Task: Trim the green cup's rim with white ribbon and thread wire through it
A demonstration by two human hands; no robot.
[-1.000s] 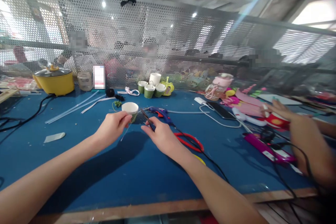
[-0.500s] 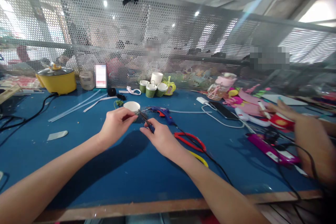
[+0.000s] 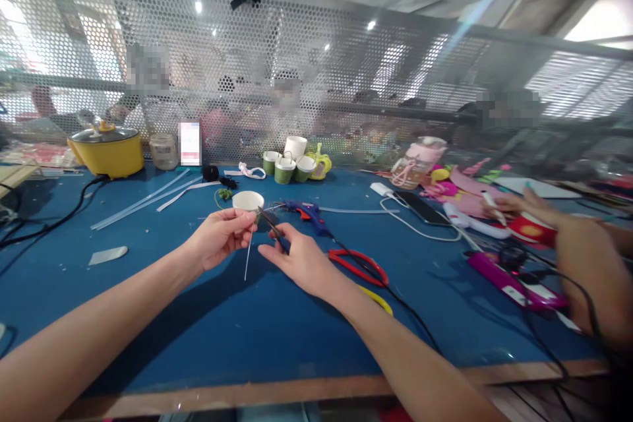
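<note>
The left hand (image 3: pixel 222 237) has its thumb and fingertips pinched together on a thin pale wire (image 3: pixel 248 257), whose loose end slants down toward the surface (image 3: pixel 271 336), a blue top with a brown front edge. The right hand (image 3: pixel 306 257) has its fingers closed around a dark slim tool (image 3: pixel 273 225) that points up and away to the left, its tip close beside the left fingertips; whether the tip touches the wire is too small to tell. Just beyond the left hand is a white-rimmed cup (image 3: pixel 248 200), its lower part hidden by the fingers. A blue glue gun (image 3: pixel 316 219) with a red trigger lies beyond the right hand, a clear stick (image 3: pixel 359 211) reaching out to its right. Near the right forearm are a red loop (image 3: pixel 341 253) and a yellow curved piece (image 3: pixel 378 300), the latter partly covered by the arm. Farther back, green and white cups (image 3: pixel 284 171) stand grouped by the mesh screen (image 3: pixel 326 66). A yellow pot (image 3: pixel 111 153) and a jar (image 3: pixel 163 151) are at the back left. On the right, another person's hand (image 3: pixel 537 208) is near a purple power strip (image 3: pixel 512 282).
</note>
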